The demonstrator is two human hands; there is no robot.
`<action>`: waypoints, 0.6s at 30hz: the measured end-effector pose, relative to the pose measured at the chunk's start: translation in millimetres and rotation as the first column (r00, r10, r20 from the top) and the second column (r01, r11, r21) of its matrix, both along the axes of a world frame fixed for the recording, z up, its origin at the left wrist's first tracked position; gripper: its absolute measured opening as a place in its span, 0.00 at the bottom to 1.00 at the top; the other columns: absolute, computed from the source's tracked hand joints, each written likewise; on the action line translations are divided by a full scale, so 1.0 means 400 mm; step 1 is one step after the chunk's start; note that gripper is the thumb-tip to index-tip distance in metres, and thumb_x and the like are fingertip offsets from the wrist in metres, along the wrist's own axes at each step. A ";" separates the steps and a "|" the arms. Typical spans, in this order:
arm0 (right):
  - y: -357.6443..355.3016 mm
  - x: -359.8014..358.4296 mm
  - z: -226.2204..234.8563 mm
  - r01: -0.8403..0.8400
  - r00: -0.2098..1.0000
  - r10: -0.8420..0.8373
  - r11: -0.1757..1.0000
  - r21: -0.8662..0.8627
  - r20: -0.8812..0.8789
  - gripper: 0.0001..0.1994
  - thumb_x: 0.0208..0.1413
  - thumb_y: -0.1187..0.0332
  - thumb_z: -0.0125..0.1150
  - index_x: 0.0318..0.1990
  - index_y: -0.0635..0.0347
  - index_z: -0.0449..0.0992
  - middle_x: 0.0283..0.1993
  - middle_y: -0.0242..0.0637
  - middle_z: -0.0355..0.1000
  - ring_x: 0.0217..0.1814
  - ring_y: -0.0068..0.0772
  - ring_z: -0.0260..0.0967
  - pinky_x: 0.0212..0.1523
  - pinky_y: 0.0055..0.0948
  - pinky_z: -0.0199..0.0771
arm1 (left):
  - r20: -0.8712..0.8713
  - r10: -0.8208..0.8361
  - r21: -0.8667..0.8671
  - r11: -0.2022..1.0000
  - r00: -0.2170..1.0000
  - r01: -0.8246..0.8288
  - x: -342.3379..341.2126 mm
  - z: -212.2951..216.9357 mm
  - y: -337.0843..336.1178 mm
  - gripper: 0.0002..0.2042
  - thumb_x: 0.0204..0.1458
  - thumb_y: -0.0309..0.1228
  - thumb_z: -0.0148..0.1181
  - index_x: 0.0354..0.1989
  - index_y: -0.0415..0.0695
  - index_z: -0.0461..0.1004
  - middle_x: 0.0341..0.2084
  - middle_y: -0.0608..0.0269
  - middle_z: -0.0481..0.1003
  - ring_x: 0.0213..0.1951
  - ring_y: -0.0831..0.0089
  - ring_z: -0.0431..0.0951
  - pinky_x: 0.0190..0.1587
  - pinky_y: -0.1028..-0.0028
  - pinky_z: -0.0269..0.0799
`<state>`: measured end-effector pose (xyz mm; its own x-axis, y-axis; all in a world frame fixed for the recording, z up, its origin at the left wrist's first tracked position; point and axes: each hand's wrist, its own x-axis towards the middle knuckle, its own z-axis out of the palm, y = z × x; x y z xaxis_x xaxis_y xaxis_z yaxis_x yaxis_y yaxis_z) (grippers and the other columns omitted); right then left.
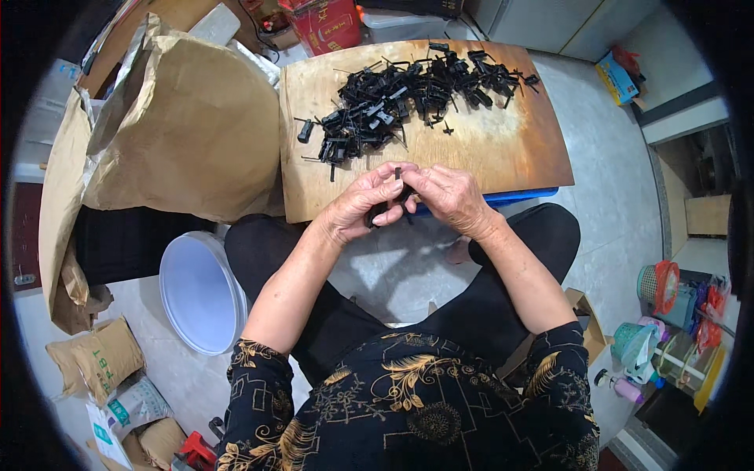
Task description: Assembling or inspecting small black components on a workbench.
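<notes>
My left hand (363, 204) and my right hand (448, 198) meet just in front of the near edge of a wooden board (503, 149). Both pinch a small black plastic part (398, 174) between their fingertips. More black pieces show under my left fingers, near the palm. A heap of several black plastic parts (408, 94) lies on the far half of the board, some scattered toward its left edge.
A large brown paper sack (188, 125) stands open to the left of the board. A white round bucket (200, 294) sits by my left knee. Small sacks (98, 357) lie at lower left, coloured household items (667, 322) at right.
</notes>
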<state>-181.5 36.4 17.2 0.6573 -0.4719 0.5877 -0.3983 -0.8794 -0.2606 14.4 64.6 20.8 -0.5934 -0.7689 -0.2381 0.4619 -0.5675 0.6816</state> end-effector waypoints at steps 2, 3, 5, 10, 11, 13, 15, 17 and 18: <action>-0.004 0.000 -0.006 0.003 1.000 -0.003 1.000 0.008 0.009 0.20 0.40 0.70 0.58 0.46 0.57 0.71 0.34 0.34 0.72 0.30 0.31 0.71 0.29 0.27 0.73 | -0.045 0.012 0.038 0.999 0.999 -0.011 -0.001 0.012 -0.003 0.18 0.53 0.31 0.56 0.52 0.44 0.62 0.26 0.54 0.72 0.15 0.82 0.63 0.15 0.86 0.56; -0.005 0.002 -0.007 0.001 1.000 -0.002 1.000 0.008 0.010 0.20 0.40 0.70 0.58 0.46 0.57 0.71 0.34 0.34 0.72 0.30 0.31 0.71 0.29 0.27 0.73 | -0.045 0.014 0.039 0.999 0.999 -0.012 0.002 0.010 -0.002 0.18 0.53 0.31 0.56 0.52 0.44 0.62 0.26 0.54 0.72 0.15 0.82 0.63 0.15 0.86 0.56; -0.006 0.008 -0.008 -0.047 0.994 0.043 0.998 0.044 0.099 0.21 0.40 0.76 0.60 0.46 0.60 0.70 0.31 0.37 0.72 0.27 0.36 0.70 0.28 0.29 0.72 | -0.053 0.016 0.030 0.999 0.998 -0.015 0.008 0.002 0.002 0.20 0.53 0.30 0.56 0.53 0.45 0.61 0.26 0.54 0.73 0.16 0.81 0.64 0.16 0.86 0.57; 0.010 0.027 0.013 0.010 0.948 -0.099 0.959 0.282 0.303 0.15 0.47 0.77 0.57 0.44 0.60 0.70 0.28 0.38 0.69 0.25 0.35 0.68 0.27 0.28 0.69 | 0.015 0.097 -0.029 0.995 0.995 -0.097 0.007 0.013 -0.003 0.21 0.51 0.28 0.56 0.54 0.45 0.60 0.26 0.56 0.73 0.18 0.82 0.65 0.17 0.86 0.56; 0.015 0.026 0.012 0.055 0.938 -0.188 0.909 0.413 0.290 0.11 0.51 0.76 0.55 0.43 0.61 0.69 0.26 0.37 0.67 0.24 0.33 0.67 0.26 0.26 0.67 | 0.081 0.136 -0.086 0.988 0.987 -0.129 0.007 0.021 -0.006 0.21 0.51 0.27 0.57 0.54 0.45 0.61 0.27 0.57 0.73 0.18 0.82 0.63 0.17 0.87 0.55; 0.018 0.023 -0.004 0.025 0.927 -0.228 0.831 0.556 0.299 0.08 0.55 0.73 0.51 0.42 0.61 0.69 0.24 0.35 0.65 0.23 0.28 0.65 0.25 0.24 0.65 | 0.129 0.162 -0.121 0.982 0.978 -0.147 0.002 0.026 -0.010 0.21 0.50 0.26 0.57 0.53 0.46 0.61 0.28 0.60 0.73 0.19 0.82 0.66 0.18 0.87 0.56; 0.018 0.022 -0.009 -0.010 0.915 -0.269 0.729 0.684 0.301 0.07 0.59 0.69 0.48 0.41 0.62 0.68 0.22 0.32 0.62 0.22 0.23 0.62 0.24 0.22 0.62 | 0.301 0.246 -0.213 0.959 0.921 -0.187 -0.006 0.024 -0.011 0.19 0.51 0.25 0.55 0.51 0.46 0.60 0.25 0.63 0.72 0.20 0.83 0.68 0.17 0.87 0.57; 0.017 0.025 -0.001 -0.126 0.936 -0.203 0.573 0.810 0.289 0.11 0.63 0.64 0.42 0.38 0.62 0.68 0.19 0.27 0.58 0.21 0.17 0.56 0.22 0.20 0.58 | 0.354 0.271 -0.241 0.951 0.895 -0.192 -0.012 0.016 -0.012 0.18 0.51 0.25 0.55 0.49 0.46 0.59 0.25 0.64 0.71 0.19 0.83 0.68 0.16 0.87 0.57; 0.016 0.028 -0.003 -0.125 0.935 -0.205 0.572 0.811 0.289 0.11 0.63 0.64 0.42 0.38 0.62 0.68 0.19 0.27 0.58 0.21 0.17 0.56 0.22 0.20 0.58 | 0.404 0.297 -0.273 0.942 0.865 -0.195 -0.016 0.014 -0.013 0.17 0.50 0.24 0.55 0.48 0.46 0.59 0.24 0.66 0.71 0.18 0.83 0.68 0.16 0.86 0.56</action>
<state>-170.2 42.8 15.8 0.4789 -0.8714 0.1063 -0.1762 -0.2140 -0.9608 8.1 59.4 26.2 -0.2533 -0.9378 -0.2374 0.1959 -0.2901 0.9367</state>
